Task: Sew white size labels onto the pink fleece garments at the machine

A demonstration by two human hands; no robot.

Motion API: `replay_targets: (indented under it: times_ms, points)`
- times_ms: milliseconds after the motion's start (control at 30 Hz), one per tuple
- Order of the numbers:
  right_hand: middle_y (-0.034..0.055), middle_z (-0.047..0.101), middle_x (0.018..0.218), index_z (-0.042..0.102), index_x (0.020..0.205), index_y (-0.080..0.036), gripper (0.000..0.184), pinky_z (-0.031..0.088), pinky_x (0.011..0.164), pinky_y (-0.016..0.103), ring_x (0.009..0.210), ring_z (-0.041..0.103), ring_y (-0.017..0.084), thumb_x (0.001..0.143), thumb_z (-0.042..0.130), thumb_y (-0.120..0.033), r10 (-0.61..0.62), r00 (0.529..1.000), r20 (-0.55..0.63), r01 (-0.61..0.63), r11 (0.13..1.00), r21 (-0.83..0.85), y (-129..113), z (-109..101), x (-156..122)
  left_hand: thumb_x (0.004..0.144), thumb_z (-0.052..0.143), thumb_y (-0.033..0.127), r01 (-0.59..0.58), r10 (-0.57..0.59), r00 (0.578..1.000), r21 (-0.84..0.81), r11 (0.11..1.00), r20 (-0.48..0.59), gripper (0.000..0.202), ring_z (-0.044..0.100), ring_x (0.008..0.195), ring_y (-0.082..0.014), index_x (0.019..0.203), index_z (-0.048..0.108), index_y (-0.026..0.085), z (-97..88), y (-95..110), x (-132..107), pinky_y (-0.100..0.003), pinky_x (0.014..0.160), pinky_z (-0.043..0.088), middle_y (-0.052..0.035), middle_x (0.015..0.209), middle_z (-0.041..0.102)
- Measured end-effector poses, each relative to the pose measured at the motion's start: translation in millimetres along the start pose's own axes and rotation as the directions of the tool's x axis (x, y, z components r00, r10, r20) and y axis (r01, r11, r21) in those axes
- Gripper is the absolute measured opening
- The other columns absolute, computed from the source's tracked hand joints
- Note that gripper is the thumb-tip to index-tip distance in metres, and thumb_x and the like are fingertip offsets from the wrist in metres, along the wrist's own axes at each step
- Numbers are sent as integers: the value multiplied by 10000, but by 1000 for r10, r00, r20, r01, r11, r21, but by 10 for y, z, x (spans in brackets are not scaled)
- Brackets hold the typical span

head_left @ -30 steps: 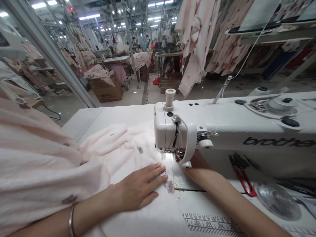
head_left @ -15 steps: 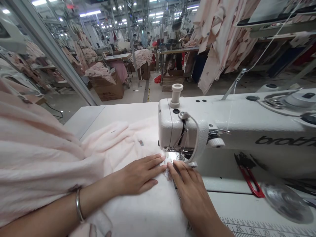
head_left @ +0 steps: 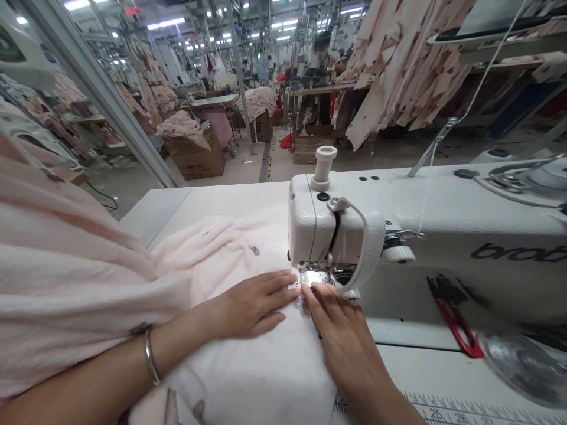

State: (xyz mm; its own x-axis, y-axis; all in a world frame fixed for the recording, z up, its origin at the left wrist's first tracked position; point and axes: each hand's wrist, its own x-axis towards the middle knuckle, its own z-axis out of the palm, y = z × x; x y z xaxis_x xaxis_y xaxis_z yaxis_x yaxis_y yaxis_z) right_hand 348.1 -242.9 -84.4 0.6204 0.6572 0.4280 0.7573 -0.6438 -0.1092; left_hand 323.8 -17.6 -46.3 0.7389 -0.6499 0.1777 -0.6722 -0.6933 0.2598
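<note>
Pale pink plush fabric (head_left: 274,378) with small printed motifs spreads over the machine bed and runs under the needle area of a white sewing machine (head_left: 376,206). My left hand (head_left: 254,304) lies flat on it, fingers stretched toward the lit presser foot (head_left: 328,277). Just right of it, my right hand (head_left: 343,330) rests with extended fingers at the fabric's right edge, close in front of the foot; its thumb is hidden. A small white label-like piece (head_left: 294,285) lies by my left fingertips.
Red-handled thread snips (head_left: 458,324) and a clear round dish (head_left: 525,363) lie at the right. A ruler strip (head_left: 443,411) runs along the front edge. More fabric (head_left: 66,265) drapes at the left. Beyond stand a metal post (head_left: 106,100), a cardboard box (head_left: 199,162) and hanging pink pieces (head_left: 398,65).
The view has shifted slightly, so the machine sits a little farther right. Both hands stay at almost the same place on the fabric by the foot.
</note>
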Motion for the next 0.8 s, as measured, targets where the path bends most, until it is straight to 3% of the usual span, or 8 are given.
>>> replay_targets:
  times_ms: [233, 400, 633, 800]
  points:
    - [124, 527, 1232, 517, 1279, -124, 586, 458, 885, 410, 1143, 448, 262, 793, 271, 94, -23, 1000, 10, 23, 998, -51, 0, -44, -10, 936, 411, 251, 7, -8, 1000, 8, 1000, 7, 471, 282, 1384, -235, 1383, 358, 113, -26, 17, 3, -401, 1142, 316, -154, 1430, 389]
    - [122, 536, 1219, 502, 1293, -134, 578, 503, 850, 421, 1098, 480, 266, 802, 284, 79, -2, 1000, 25, 4, 997, -80, 9, -43, -14, 933, 412, 264, 25, -25, 1000, 12, 1000, -5, 436, 347, 1347, -236, 1348, 398, 133, -12, -44, 28, -404, 1116, 354, -141, 1402, 424]
    - [90, 478, 1305, 361, 1402, -236, 715, 439, 989, 464, 1262, 386, 245, 782, 234, 96, 112, 990, 91, -116, 993, 34, -25, -17, -91, 930, 418, 259, 79, -78, 996, 3, 997, -52, 384, 467, 1227, -227, 1297, 437, 148, 12, -148, 99, -381, 1044, 427, -134, 1264, 519]
    - [103, 409, 1371, 292, 1435, -221, 723, 409, 1041, 450, 1325, 321, 214, 786, 232, 93, 75, 993, 96, -83, 993, 88, -55, -79, -150, 935, 408, 246, 86, -85, 992, 3, 996, -97, 385, 429, 1267, -226, 1306, 424, 144, 59, -129, 86, -392, 1080, 388, -132, 1288, 499]
